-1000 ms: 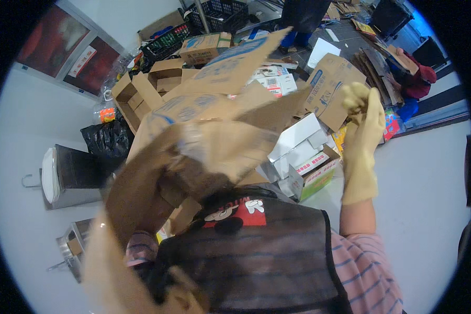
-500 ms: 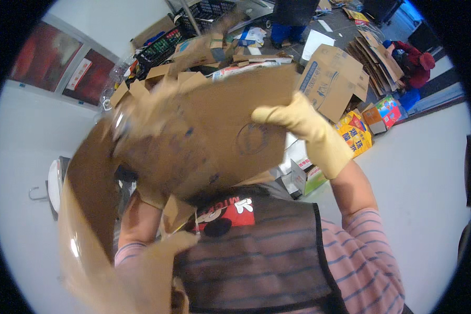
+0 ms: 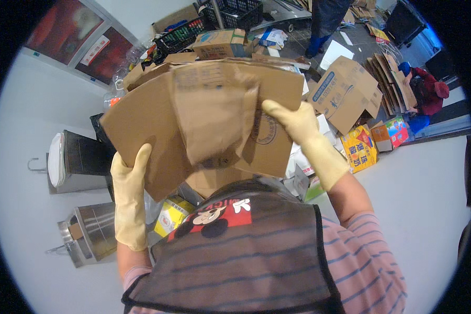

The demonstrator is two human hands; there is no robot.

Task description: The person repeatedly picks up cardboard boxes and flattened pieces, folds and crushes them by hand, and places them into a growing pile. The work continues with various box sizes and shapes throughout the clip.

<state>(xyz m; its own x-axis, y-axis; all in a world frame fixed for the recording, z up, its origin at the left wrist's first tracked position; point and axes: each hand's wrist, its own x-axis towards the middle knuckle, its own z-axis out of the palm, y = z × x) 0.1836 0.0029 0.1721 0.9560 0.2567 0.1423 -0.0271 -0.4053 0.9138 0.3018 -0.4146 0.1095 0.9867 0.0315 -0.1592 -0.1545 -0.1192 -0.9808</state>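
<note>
A large sheet of brown cardboard (image 3: 152, 125), a flattened box, is held up in front of my chest. My left hand (image 3: 130, 178), in a cream rubber glove, grips its lower left edge with the thumb on the near face. On the right side, my right hand (image 3: 295, 123) in a matching glove clasps the edge, thumb likewise on the near face. The fingers of both hands are hidden behind the sheet. Across the middle of the cardboard hangs a strip of clear brown packing tape (image 3: 212, 118). Below the sheet, my dark mesh apron (image 3: 235, 256) covers a striped top.
Behind the sheet lies a pile of boxes, among them a large carton (image 3: 345, 94) and a yellow box (image 3: 360, 149). Black crates (image 3: 238, 14) stand at the back. Metal bins (image 3: 91, 230) line the left wall. A person in red (image 3: 429, 94) bends beside stacked cardboard (image 3: 390, 81) at right.
The cardboard has swung from a blurred, folded shape on the left to a flatter sheet before me. My left hand, hidden before, now shows at its left edge.
</note>
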